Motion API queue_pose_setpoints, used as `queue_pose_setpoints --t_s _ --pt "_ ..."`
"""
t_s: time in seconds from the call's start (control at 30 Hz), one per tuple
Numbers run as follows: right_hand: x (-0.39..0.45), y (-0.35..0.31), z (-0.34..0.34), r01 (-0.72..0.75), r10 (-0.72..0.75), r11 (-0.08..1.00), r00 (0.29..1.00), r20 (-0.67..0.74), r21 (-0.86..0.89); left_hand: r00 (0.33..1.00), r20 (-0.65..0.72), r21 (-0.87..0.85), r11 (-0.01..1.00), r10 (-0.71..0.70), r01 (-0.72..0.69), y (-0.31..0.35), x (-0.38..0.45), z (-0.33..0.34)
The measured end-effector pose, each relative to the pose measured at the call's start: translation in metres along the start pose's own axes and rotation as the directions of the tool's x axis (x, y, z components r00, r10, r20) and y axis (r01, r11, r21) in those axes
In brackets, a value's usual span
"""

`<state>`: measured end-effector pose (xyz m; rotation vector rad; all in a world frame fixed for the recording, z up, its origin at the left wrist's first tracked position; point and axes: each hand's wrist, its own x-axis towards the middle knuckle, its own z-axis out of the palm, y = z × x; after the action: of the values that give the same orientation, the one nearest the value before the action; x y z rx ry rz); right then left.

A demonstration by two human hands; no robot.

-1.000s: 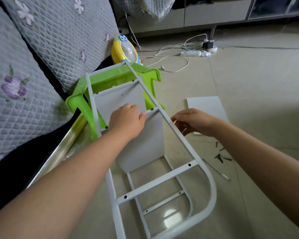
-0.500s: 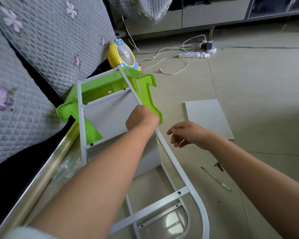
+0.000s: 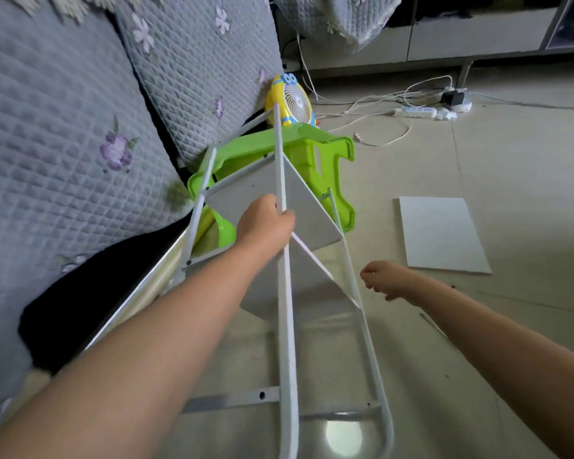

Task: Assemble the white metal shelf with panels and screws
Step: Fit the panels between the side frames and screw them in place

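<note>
Left hand (image 3: 264, 223) grips the shelf frame (image 3: 284, 293); right hand (image 3: 383, 279) hangs loosely curled, holding nothing

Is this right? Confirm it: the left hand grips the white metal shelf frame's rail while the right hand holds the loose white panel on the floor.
Wrong on the right hand: the head view shows it holding nothing, in the air apart from the loose white rectangular panel lying flat on the floor. The left hand does grip the white metal shelf frame's rail.
</note>
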<state>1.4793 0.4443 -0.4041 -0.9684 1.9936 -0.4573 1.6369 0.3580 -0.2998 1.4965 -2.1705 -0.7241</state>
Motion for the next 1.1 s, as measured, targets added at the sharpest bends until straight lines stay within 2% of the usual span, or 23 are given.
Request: queue_pose_setpoints --t_s 0.07,0.13,0.2,0.23,0.27,0.3,0.37,0.47,0.53,0.63,0.73,0.87,0.93,1.03,1.1 --pt "-0.006 0.010 0.026 -0.072 0.073 0.997 0.997 -0.030 0.022 0.999 -0.006 -0.073 0.996 0.050 -0.050 -0.012 -0.005 -0.010" --pt "-0.014 0.022 0.049 -0.214 0.225 0.943 0.974 -0.012 0.257 0.995 0.012 -0.177 0.980 0.096 -0.092 -0.021 -0.010 -0.017" --pt "-0.017 0.028 0.062 -0.344 0.370 0.768 0.927 0.063 0.540 0.990 0.036 -0.263 0.957 0.135 -0.121 -0.027 -0.016 -0.022" --pt "-0.018 0.030 0.064 -0.353 0.408 0.675 0.910 0.071 0.648 0.988 0.049 -0.292 0.948 0.147 -0.126 -0.030 -0.018 -0.023" --pt "-0.018 0.032 0.064 -0.333 0.432 0.619 0.901 0.046 0.711 0.987 0.060 -0.306 0.944 0.149 -0.124 -0.033 -0.020 -0.024" --pt "-0.017 0.035 0.062 -0.304 0.444 0.618 0.896 -0.002 0.725 0.986 0.064 -0.305 0.944 0.151 -0.125 -0.036 -0.020 -0.024" --pt "-0.019 0.044 0.052 -0.260 0.435 0.733 0.890 -0.139 0.629 0.987 0.071 -0.265 0.957 0.144 -0.121 -0.045 -0.018 -0.024" --pt "-0.030 0.055 0.022 -0.230 0.334 0.924 0.875 -0.351 0.307 0.992 0.086 -0.201 0.976 0.096 -0.077 -0.059 -0.015 -0.018" --pt "-0.041 0.056 -0.003 -0.199 0.217 0.976 0.866 -0.450 0.088 0.993 0.106 -0.176 0.984 0.046 -0.027 -0.064 -0.016 -0.011" --pt "-0.050 0.051 -0.033 -0.151 0.100 0.987 0.845 -0.526 -0.054 0.987 0.156 -0.066 0.997 -0.035 0.045 -0.065 -0.021 -0.003" --pt "-0.054 0.049 -0.043 -0.157 0.067 0.978 0.857 -0.511 -0.135 0.976 0.191 0.116 0.990 -0.105 0.084 -0.067 -0.027 0.004" --pt "-0.054 0.046 -0.043 -0.144 0.034 0.970 0.880 -0.474 -0.197 0.944 0.221 0.379 0.914 -0.244 0.147 -0.081 -0.037 0.018" --pt "-0.053 0.042 -0.041 -0.117 0.012 0.970 0.901 -0.434 -0.215 0.916 0.259 0.456 0.875 -0.305 0.163 -0.089 -0.042 0.024" --pt "-0.050 0.041 -0.032 -0.079 -0.015 0.965 0.936 -0.352 -0.250 0.855 0.370 0.554 0.825 -0.364 0.112 -0.095 -0.048 0.033" --pt "-0.049 0.043 -0.026 -0.069 -0.006 0.969 0.953 -0.304 -0.236 0.848 0.352 0.619 0.778 -0.396 0.107 -0.095 -0.050 0.037"
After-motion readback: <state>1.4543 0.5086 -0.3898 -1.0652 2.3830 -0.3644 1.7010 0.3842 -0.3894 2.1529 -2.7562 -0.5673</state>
